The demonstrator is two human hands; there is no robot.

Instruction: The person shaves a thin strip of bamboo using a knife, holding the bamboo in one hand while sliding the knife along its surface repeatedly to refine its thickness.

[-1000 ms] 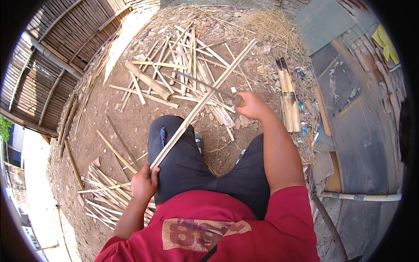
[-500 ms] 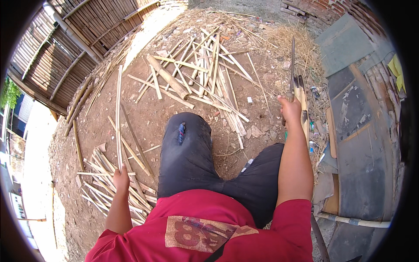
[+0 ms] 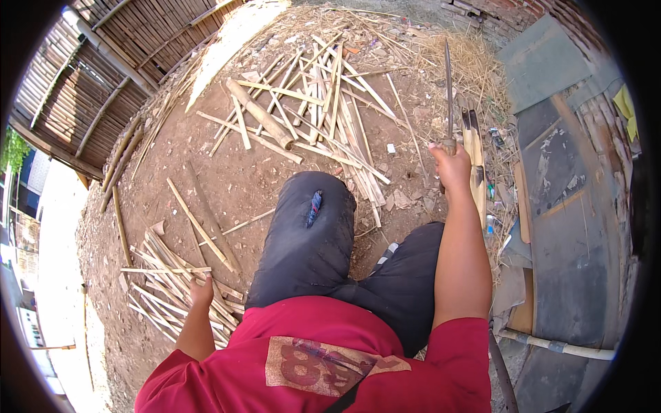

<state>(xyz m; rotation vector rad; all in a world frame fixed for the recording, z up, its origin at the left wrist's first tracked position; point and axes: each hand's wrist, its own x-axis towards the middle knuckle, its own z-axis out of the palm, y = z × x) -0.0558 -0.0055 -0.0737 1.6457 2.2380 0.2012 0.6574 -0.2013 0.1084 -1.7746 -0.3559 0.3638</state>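
My right hand (image 3: 452,167) is closed around the handle of a long-bladed machete (image 3: 449,89), its narrow dark blade pointing away from me. My left hand (image 3: 202,292) is low at the left, over a pile of split bamboo strips (image 3: 162,286). Its thumb and finger look parted, and no strip rises from them. One pale strip (image 3: 158,270) lies crosswise on the pile by my fingertips. A larger heap of bamboo strips (image 3: 330,103) is spread on the dirt ahead of my knees, with a thick bamboo pole (image 3: 260,115) at its left side.
Split bamboo lengths (image 3: 474,162) lie beside my right hand. Straw (image 3: 475,69) covers ground at the far right, near dark sheets (image 3: 568,227) along the wall. A bamboo fence (image 3: 89,82) stands at the far left. Loose strips (image 3: 200,224) lie between the pile and my leg.
The long strip that stood up from my left hand is no longer raised, and that hand's fingers have parted over the pile. My right hand has shifted slightly left with the machete.
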